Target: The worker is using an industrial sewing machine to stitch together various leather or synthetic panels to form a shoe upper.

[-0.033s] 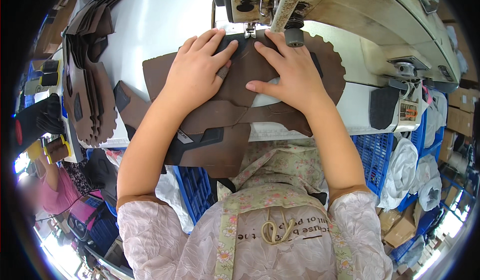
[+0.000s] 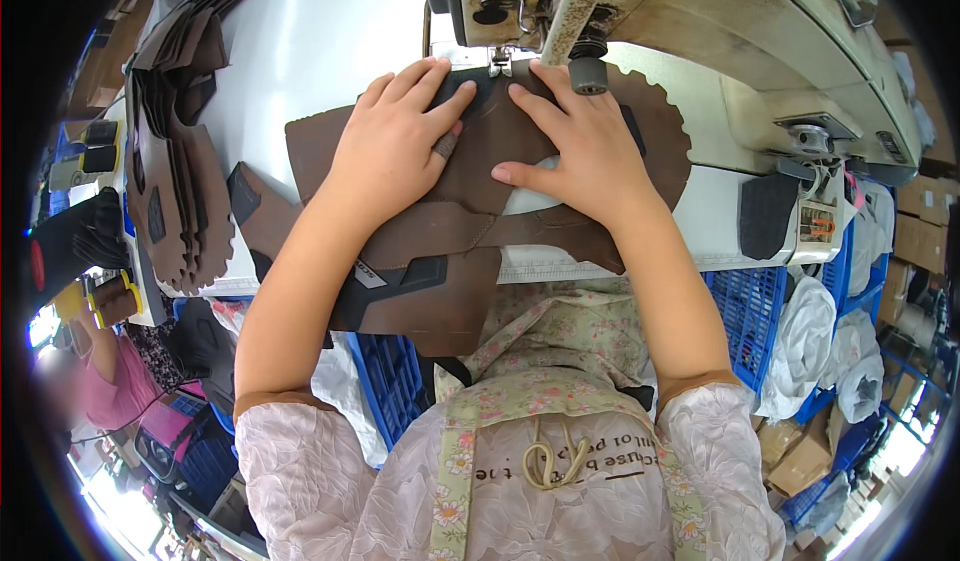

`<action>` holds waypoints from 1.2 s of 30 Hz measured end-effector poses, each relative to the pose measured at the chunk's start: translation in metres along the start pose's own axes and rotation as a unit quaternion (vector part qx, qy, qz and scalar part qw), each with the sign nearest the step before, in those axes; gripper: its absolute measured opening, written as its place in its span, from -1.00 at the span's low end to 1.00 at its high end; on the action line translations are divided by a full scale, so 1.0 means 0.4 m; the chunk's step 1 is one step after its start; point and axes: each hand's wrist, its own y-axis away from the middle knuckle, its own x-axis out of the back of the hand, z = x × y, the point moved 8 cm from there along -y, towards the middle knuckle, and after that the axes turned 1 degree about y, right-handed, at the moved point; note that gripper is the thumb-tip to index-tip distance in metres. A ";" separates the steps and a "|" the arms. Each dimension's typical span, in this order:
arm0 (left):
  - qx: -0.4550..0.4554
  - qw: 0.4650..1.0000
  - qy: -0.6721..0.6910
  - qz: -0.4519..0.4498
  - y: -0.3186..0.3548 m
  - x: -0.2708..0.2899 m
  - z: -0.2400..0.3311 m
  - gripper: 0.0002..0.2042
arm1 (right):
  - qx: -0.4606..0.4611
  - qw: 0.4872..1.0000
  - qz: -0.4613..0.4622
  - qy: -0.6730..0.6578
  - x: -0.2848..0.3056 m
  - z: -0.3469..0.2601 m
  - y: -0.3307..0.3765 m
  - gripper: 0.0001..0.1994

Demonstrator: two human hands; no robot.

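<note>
A brown leather shoe-upper piece (image 2: 480,176) with dark patches lies on the white bed of a sewing machine (image 2: 690,21), its near part hanging over the table edge. My left hand (image 2: 398,141) rests on it left of the presser foot (image 2: 500,61), fingers stretched forward and a ring-like band on one finger. Flat on its right side, my right hand (image 2: 580,141) has its fingers spread and the thumb pointing left. Both hands press the leather down without gripping it. The leather's far edge reaches the presser foot; the needle is too small to make out.
A stack of similar brown leather pieces (image 2: 185,181) lies at the left of the table. A dark scrap (image 2: 768,216) sits at the right edge. Blue crates (image 2: 745,311) and white plastic bags (image 2: 800,341) stand below. Another person's pink sleeve (image 2: 130,381) shows far left.
</note>
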 end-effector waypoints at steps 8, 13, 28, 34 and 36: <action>0.010 1.000 0.010 0.000 0.000 0.009 0.003 -0.56 | 0.002 1.000 0.010 -0.002 0.008 -0.002 -0.001 -0.20; 0.011 0.998 0.052 -0.029 -0.003 0.013 0.008 -0.60 | -0.005 1.000 0.005 -0.008 0.011 0.002 -0.005 -0.23; 0.000 0.994 0.077 -0.083 0.017 0.038 0.045 -0.55 | -0.018 0.999 -0.022 0.044 0.020 0.010 0.007 -0.31; 0.009 0.992 0.067 -0.110 0.019 0.031 0.053 -0.50 | -0.017 0.998 -0.011 0.058 0.018 0.020 0.006 -0.33; 0.018 0.991 0.073 -0.114 0.016 0.028 0.052 -0.49 | -0.016 0.998 -0.005 0.060 0.017 0.025 0.005 -0.33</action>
